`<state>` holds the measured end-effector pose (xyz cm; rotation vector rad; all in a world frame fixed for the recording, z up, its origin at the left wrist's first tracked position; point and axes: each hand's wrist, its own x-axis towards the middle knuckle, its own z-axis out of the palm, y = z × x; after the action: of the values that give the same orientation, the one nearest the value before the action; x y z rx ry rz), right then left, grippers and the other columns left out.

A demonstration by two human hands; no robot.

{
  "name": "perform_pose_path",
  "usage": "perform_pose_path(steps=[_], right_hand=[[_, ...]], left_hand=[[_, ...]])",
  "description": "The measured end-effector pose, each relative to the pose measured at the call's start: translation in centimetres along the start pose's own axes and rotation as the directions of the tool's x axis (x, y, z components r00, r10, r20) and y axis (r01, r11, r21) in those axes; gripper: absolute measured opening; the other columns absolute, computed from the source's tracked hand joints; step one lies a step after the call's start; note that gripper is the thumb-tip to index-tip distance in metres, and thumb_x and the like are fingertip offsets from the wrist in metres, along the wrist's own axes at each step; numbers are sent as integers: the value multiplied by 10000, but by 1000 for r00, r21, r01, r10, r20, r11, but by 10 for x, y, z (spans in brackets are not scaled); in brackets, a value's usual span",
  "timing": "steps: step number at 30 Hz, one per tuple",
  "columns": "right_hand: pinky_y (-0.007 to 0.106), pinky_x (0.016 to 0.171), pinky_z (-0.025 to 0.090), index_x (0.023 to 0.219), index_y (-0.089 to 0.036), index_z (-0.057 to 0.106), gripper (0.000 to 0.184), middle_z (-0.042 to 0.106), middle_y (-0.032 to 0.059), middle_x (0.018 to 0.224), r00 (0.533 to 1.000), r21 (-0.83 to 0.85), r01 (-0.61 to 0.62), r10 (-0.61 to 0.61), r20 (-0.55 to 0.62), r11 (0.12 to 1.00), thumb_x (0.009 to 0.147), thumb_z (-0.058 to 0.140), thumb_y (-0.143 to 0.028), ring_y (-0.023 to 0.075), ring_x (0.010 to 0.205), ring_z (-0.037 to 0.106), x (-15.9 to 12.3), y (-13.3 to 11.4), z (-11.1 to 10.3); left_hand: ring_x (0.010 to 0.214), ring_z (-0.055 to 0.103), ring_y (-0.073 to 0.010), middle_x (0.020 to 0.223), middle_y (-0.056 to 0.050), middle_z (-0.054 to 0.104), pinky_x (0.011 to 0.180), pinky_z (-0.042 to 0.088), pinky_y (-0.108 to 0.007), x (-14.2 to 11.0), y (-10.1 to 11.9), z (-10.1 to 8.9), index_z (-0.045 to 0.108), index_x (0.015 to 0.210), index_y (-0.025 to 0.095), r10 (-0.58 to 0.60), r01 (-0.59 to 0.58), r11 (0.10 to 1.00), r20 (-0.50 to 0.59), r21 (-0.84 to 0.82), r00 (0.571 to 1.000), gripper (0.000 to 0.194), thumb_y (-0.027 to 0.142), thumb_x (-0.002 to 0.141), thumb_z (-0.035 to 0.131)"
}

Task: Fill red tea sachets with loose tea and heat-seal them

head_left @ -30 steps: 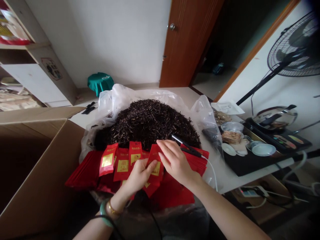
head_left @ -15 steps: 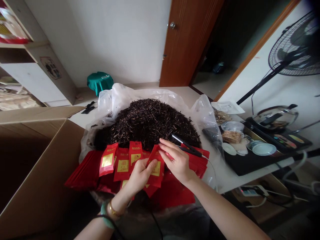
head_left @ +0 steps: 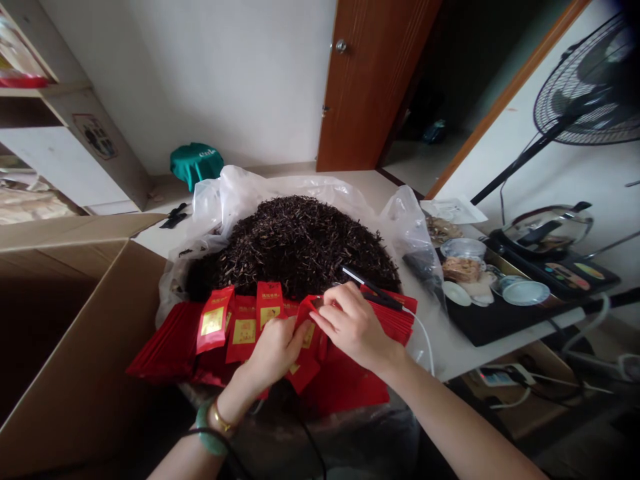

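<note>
My left hand (head_left: 276,347) grips a red foil tea packet (head_left: 308,339) with a gold label, thumb on its front. At the packet's top, my right hand (head_left: 353,320) has curled fingers pinching the mouth, where a bit of silvery inside shows. Behind both hands rises a large heap of dark loose tea leaves (head_left: 305,237) in a clear plastic bag (head_left: 345,190). Several red packets with gold labels (head_left: 215,320) stand or lie in front of the heap. A slim black tool with a white cable (head_left: 373,287) rests just beyond my right hand.
An open cardboard box (head_left: 115,320) stands at the left. Stacked flat red packets (head_left: 165,343) lie beside it. On the right, a black tray (head_left: 480,327) bears bowls and a glass kettle (head_left: 547,230). A fan (head_left: 585,87) stands behind; a teal-covered stool (head_left: 197,163) is by the wall.
My right hand's fingers have curled in from a straighter pose and now pinch the packet's top, which gapes a little. My left hand still holds the packet. The view has shifted slightly.
</note>
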<state>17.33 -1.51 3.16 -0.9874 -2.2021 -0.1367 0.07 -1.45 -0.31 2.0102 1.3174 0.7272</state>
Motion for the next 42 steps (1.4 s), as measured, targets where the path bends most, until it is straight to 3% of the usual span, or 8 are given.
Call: perform_pose_path(steps=[3, 7, 10, 17, 27, 32, 36, 42], right_hand=[[327, 704, 479, 687, -170, 568, 224, 571, 66, 746, 995, 76, 75, -80, 60, 994, 888, 513, -89, 201, 790, 485, -1, -5, 3], [342, 640, 496, 623, -191, 508, 253, 532, 40, 627, 994, 94, -102, 98, 43, 990, 855, 605, -159, 216, 742, 504, -1, 2, 7], [355, 647, 512, 616, -201, 505, 265, 543, 35, 620, 991, 154, -137, 136, 14, 978, 864, 582, -148, 220, 759, 528, 1, 6, 5], [457, 891, 503, 764, -201, 585, 121, 626, 51, 769, 989, 313, -102, 62, 136, 944, 877, 567, -162, 247, 1026, 546, 7, 2, -8], [407, 824, 528, 740, -198, 519, 153, 583, 45, 690, 1000, 324, 23, -27, 7, 946, 878, 536, -134, 224, 890, 546, 9, -7, -15], [411, 874, 519, 706, -206, 497, 184, 590, 56, 739, 991, 428, -26, -32, 128, 903, 869, 546, -136, 239, 1006, 545, 11, -8, -20], [416, 884, 513, 691, -203, 502, 188, 620, 69, 780, 977, 467, -67, -37, 211, 882, 856, 569, -143, 250, 1067, 530, 12, -6, -24], [407, 784, 529, 645, -210, 474, 222, 584, 41, 664, 999, 404, 42, -51, 12, 914, 840, 539, -124, 219, 843, 558, 13, -7, -25]], left_hand=[[440, 376, -107, 469, 23, 430, 468, 228, -243, 0, -3, -1, 386, 532, 204, 5, -6, 999, 20, 52, 1000, 360, 290, 880, 413], [445, 398, -105, 499, 16, 483, 477, 242, -241, 0, -1, -2, 491, 593, 180, 10, -12, 999, 42, 47, 999, 312, 263, 886, 423], [501, 454, -111, 549, 11, 531, 493, 305, -221, 0, 2, -4, 569, 689, 160, 8, 0, 988, 50, -154, 999, 332, 355, 912, 418], [624, 524, -154, 633, -36, 614, 570, 412, -242, 4, 0, -14, 664, 713, 109, -123, 168, 790, 116, -590, 986, 501, 579, 815, 525], [641, 569, -129, 709, -28, 649, 594, 457, -224, -1, 7, -15, 699, 1001, 156, -187, 303, 526, 240, -794, 953, 613, 659, 651, 687], [543, 513, -82, 665, -24, 610, 506, 407, -184, -1, 14, -14, 702, 890, 114, -193, 400, 414, 350, -818, 916, 590, 615, 585, 765], [571, 548, -98, 674, -25, 623, 553, 457, -206, 0, 20, -19, 697, 813, 108, -209, 423, 395, 368, -815, 906, 542, 577, 560, 798], [670, 572, -143, 711, -25, 632, 617, 485, -237, -3, 20, -20, 674, 831, 131, -200, 387, 483, 331, -785, 922, 560, 651, 626, 708]])
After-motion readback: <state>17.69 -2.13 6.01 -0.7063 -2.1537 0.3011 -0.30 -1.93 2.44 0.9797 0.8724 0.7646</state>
